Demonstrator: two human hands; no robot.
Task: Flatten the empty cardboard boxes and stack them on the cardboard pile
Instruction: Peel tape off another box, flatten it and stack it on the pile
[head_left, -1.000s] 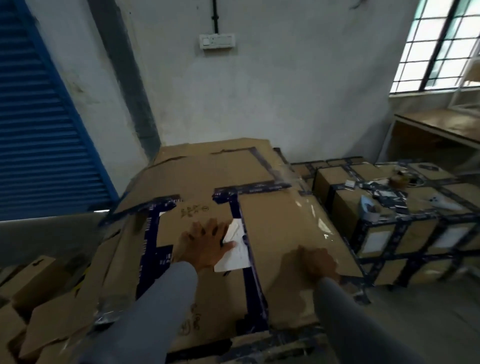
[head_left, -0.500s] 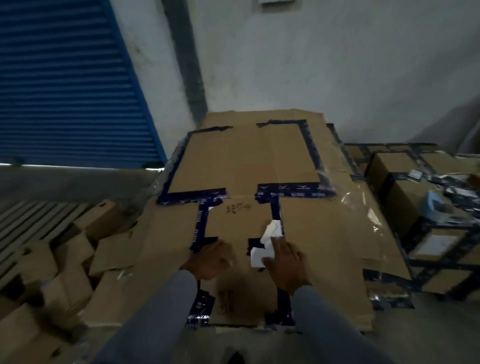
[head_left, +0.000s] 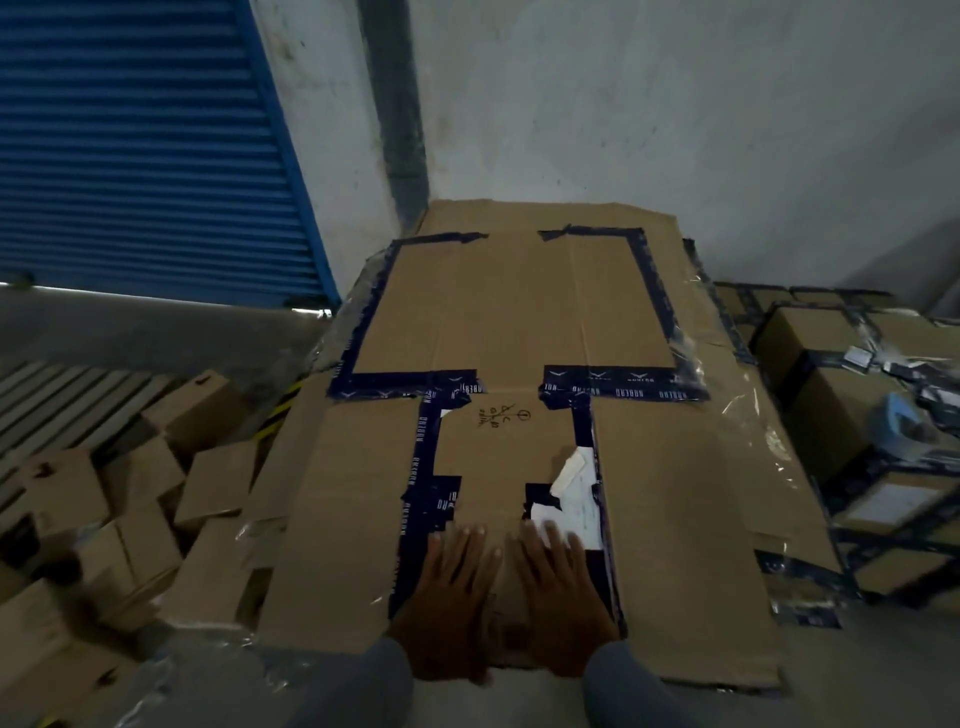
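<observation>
Blue roller shutter (head_left: 140, 150) far left beyond the hands, grey plastered wall (head_left: 675, 104) straight ahead, taped sealed cartons (head_left: 831, 374) stacked to the right

Matt brown flattened cardboard box (head_left: 519, 322) edged with glossy dark tape (head_left: 623, 387), beside a ribbed blue metal shutter (head_left: 140, 145)

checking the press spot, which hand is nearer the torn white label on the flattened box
Right. The right hand has fingertips touching the torn white label; the left hand lies flat farther left of it.
</observation>
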